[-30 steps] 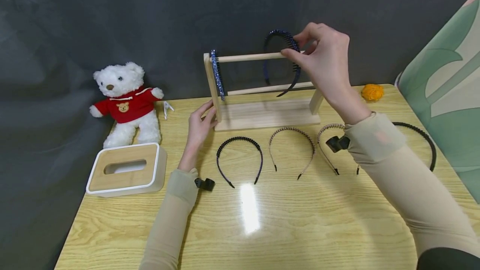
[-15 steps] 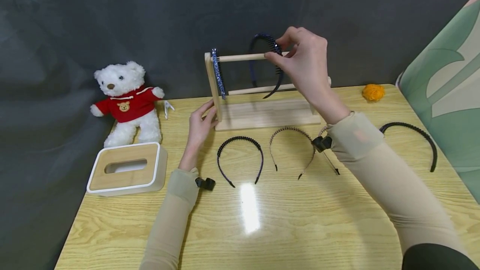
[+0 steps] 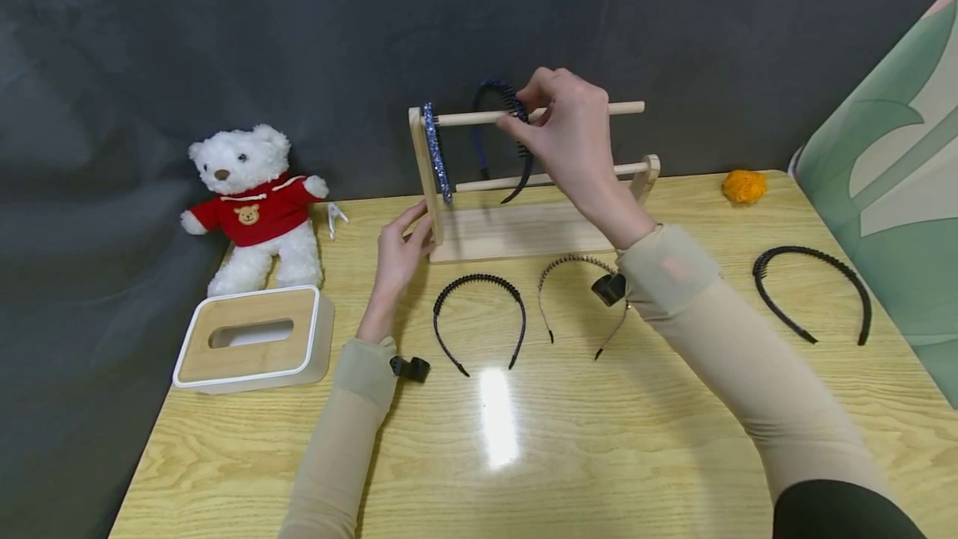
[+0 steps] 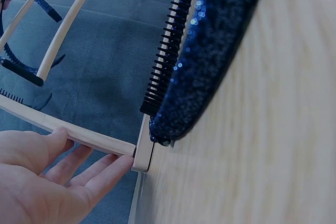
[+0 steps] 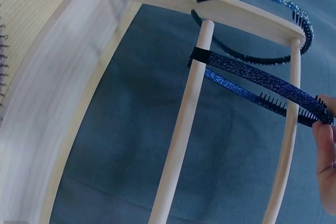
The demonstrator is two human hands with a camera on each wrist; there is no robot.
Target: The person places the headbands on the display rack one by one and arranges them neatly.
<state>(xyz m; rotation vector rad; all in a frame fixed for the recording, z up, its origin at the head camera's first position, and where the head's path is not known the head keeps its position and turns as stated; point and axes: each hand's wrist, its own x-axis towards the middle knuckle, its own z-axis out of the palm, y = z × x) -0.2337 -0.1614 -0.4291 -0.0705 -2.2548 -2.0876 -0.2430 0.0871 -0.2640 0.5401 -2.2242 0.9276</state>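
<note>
My right hand [image 3: 572,123] pinches a dark blue glittery headband [image 5: 252,75] between thumb and fingers. That headband loops round the upper rod of a wooden headband stand [image 3: 516,231], left of the rod's middle. In the right wrist view its near end lies over the lower rod. At the stand's left end hangs another blue glitter headband [image 3: 437,156], close to the upright; its comb teeth show in the left wrist view. My left hand [image 3: 399,254] grips the foot of that left upright, thumb on one side and fingers on the other.
On the table lie a dark toothed headband [image 3: 479,278], a thin coiled headband [image 3: 572,257] partly behind my right wrist, and a black headband [image 3: 812,251] at right. A white bear [image 3: 254,235], a tissue box [image 3: 250,339], a white clip [image 3: 334,219] and an orange ball [image 3: 744,186] stand around.
My right hand has slid the dark blue headband leftward along the rod, nearer the hanging one. The right upright and rod end have come into view. My left hand stays put.
</note>
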